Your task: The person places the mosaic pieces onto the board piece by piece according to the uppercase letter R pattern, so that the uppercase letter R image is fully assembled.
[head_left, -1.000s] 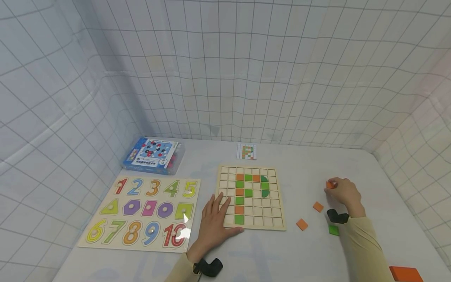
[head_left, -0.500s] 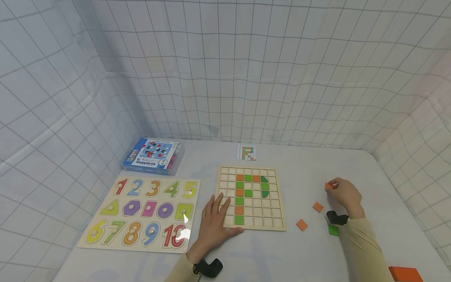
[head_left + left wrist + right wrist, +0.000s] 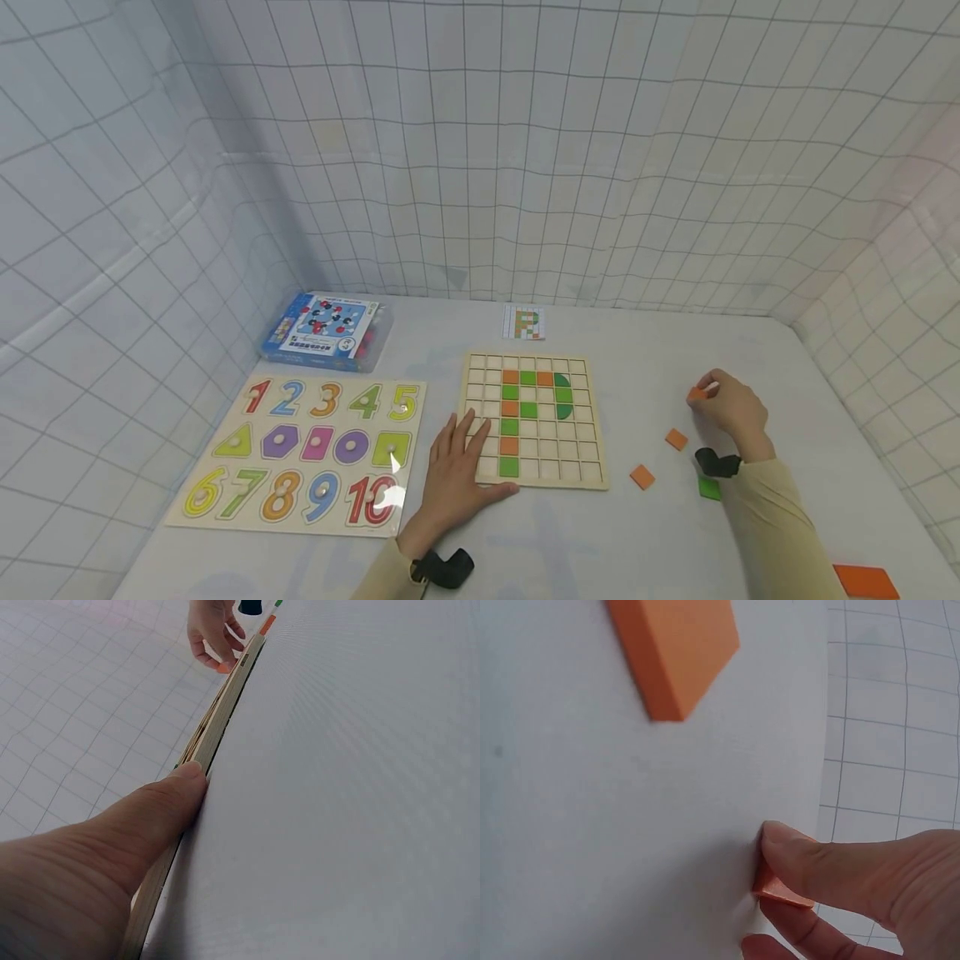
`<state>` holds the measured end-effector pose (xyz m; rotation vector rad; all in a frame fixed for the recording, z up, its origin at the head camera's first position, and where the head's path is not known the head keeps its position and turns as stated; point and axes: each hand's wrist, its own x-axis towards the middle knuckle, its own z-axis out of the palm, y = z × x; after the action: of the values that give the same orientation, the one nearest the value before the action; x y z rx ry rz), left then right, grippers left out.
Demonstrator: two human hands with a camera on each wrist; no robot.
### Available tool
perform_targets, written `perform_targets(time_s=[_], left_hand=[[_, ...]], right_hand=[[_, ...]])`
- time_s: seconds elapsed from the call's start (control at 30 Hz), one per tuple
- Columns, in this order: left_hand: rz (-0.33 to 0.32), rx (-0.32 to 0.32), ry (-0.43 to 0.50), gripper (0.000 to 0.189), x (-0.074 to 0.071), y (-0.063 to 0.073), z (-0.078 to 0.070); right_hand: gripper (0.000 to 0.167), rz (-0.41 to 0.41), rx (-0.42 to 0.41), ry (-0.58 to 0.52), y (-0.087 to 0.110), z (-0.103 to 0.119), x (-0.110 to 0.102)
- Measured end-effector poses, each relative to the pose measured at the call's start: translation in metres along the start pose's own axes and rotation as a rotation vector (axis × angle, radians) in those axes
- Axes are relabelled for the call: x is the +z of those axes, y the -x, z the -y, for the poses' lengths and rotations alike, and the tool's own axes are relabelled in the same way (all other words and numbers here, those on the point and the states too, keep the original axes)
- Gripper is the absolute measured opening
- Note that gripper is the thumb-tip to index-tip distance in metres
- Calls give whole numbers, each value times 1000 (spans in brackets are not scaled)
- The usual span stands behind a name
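A wooden grid board (image 3: 566, 452) lies on the table, with orange and green pieces set in some of its cells. My left hand (image 3: 453, 471) rests at the board's lower left corner, fingers spread and straight over its left side. In the left wrist view the thumb (image 3: 154, 806) presses against the board's front edge. Off to the right, my right hand (image 3: 735, 412) pinches an orange square tile (image 3: 697, 394) between thumb and fingers, low over the table. The right wrist view shows that tile (image 3: 772, 887) partly covered by the thumb.
Loose orange tiles (image 3: 677, 439) and a green tile (image 3: 709, 488) lie near the right forearm. Behind the board is a small pattern card (image 3: 524, 322). A number puzzle (image 3: 300, 454) and a blue boxed set (image 3: 326, 329) occupy the left. An orange object (image 3: 866, 582) sits bottom right.
My right hand has shifted very slightly left with the orange tile still pinched. The left hand and the board have stayed where they were.
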<state>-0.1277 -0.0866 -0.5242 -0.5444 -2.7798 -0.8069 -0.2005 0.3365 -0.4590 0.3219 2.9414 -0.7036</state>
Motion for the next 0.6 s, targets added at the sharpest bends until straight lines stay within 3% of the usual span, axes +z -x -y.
perform_targets(time_s=[0.27, 0.6], left_hand=[[-9, 6, 2, 97, 1, 0, 0], [-8, 2, -1, 99, 0, 0, 0]], right_hand=[[29, -72, -55, 6, 3, 7, 7], [24, -215, -314, -91, 7, 46, 31]])
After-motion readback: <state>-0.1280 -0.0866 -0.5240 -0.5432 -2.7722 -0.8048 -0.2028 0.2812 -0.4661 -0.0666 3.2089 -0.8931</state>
